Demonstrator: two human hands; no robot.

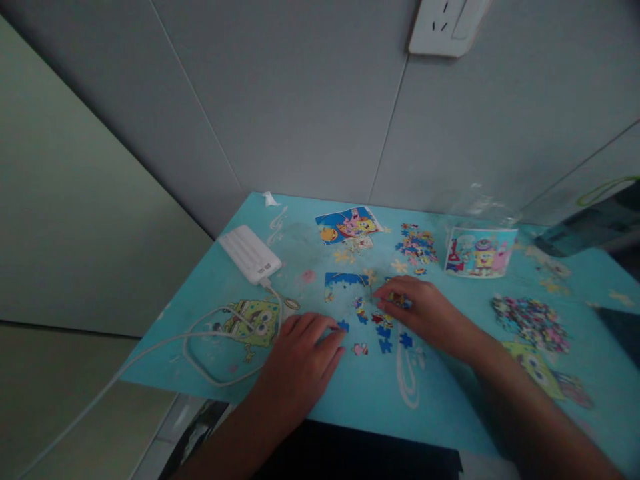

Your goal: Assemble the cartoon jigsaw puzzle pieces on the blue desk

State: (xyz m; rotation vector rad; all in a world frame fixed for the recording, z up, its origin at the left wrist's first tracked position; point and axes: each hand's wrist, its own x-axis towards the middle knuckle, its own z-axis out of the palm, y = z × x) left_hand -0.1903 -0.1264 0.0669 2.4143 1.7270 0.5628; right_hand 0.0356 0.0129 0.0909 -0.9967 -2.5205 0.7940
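Observation:
My left hand (303, 353) lies flat on the light blue table (360, 393), fingers stretched toward a small blue puzzle piece (343, 326). My right hand (425, 310) rests palm down with fingers curled over a few small puzzle pieces (397, 301). Loose blue pieces (384, 337) lie between the two hands. A partly joined blue section of puzzle (345, 283) sits just beyond them.
A white power bank (250, 253) with a looping white cable (210, 347) lies at the left. A cartoon reference picture (347, 225), a pile of pieces (417, 245), a clear jar with a cartoon label (480, 250) and another pile (530, 323) sit behind and right.

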